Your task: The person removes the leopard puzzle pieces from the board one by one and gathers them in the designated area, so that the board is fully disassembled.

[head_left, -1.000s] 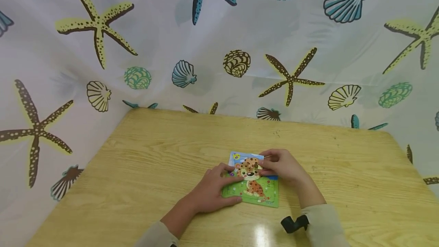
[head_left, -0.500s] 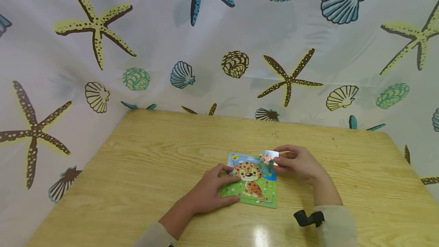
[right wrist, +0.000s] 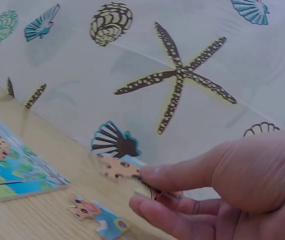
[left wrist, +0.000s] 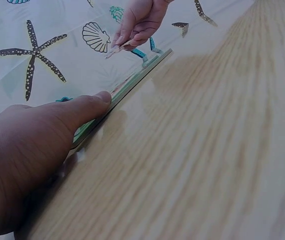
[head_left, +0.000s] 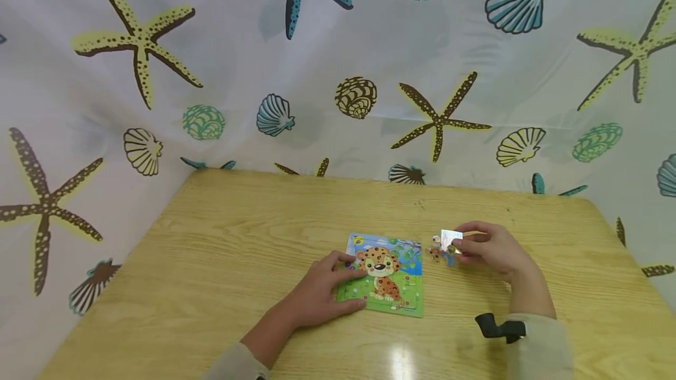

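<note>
A jigsaw puzzle (head_left: 409, 285) with a cartoon leopard on green grass lies flat on the table. My left hand (head_left: 319, 293) rests on its left side, fingers over the picture and thumb along the near edge. In the left wrist view the thumb lies at the edge of the puzzle board (left wrist: 132, 82). Right of the puzzle, my right hand (head_left: 493, 251) pinches a puzzle piece (head_left: 450, 238) between thumb and fingers. The right wrist view shows spotted orange on the held piece (right wrist: 120, 168). Below it is a loose puzzle piece (right wrist: 102, 218) with orange and blue parts.
A pale wooden table (head_left: 253, 221) runs back to a white curtain (head_left: 311, 69) printed with starfish and shells. A black strap end (head_left: 499, 328) sticks out at the right sleeve (head_left: 538, 348).
My right hand has moved right, from the puzzle's upper right corner to beside the board, carrying the piece. Tree branches now show at that corner. My left hand has stayed on the puzzle.
</note>
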### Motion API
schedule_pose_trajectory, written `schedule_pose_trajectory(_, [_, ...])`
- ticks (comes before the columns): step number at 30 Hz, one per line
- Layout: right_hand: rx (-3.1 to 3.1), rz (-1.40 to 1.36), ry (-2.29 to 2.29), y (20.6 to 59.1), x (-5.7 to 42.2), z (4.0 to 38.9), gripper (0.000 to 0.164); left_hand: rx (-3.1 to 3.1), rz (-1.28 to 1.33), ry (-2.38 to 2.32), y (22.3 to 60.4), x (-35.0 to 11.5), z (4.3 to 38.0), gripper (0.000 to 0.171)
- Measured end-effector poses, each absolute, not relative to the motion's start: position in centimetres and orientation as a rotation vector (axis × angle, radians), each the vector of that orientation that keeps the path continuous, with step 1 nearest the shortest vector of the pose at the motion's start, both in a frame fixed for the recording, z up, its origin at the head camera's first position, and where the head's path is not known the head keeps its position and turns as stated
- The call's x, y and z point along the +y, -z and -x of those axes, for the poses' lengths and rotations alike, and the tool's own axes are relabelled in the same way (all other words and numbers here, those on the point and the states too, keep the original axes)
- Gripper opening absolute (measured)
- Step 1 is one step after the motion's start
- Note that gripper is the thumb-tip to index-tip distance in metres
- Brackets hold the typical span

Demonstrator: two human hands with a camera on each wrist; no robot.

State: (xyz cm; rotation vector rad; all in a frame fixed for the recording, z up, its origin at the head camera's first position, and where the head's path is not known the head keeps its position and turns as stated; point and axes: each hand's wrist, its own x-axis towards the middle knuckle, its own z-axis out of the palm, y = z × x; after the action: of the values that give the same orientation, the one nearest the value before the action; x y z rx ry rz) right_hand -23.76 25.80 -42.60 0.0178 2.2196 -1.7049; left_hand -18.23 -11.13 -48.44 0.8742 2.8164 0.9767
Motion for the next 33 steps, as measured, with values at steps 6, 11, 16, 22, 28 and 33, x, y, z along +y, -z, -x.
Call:
schedule_pose_trajectory(6, [2.265,-0.116,1.635,42.6,27.4,23.5,0.04,2.818,-0.85,-0.96,48.7,-11.1,18.2,0.058])
schedule_pose_trajectory(11, [2.318,-0.197,1.563,42.5,28.1,23.1,0.04,2.833,-0.865,-0.961,48.6,-11.1,18.3,0.057])
schedule_pose_trajectory(16, [2.362,-0.252,1.504,42.5,28.2,23.0,0.041,2.828,-0.877,-0.984,48.5,-11.1,18.3,0.057])
schedule_pose_trajectory(22, [2.471,-0.349,1.396,42.8,28.0,23.1,0.039,2.833,-0.872,-0.992,48.4,-11.1,18.2,0.057])
schedule_pose_trajectory(28, [2.597,-0.392,1.184,42.7,28.3,23.0,0.041,2.823,-0.882,-1.003,48.2,-11.0,18.2,0.056])
schedule_pose_trajectory(33, [2.59,-0.366,1.216,43.2,28.8,22.9,0.044,2.819,-0.869,-1.008,48.2,-10.9,18.1,0.056])
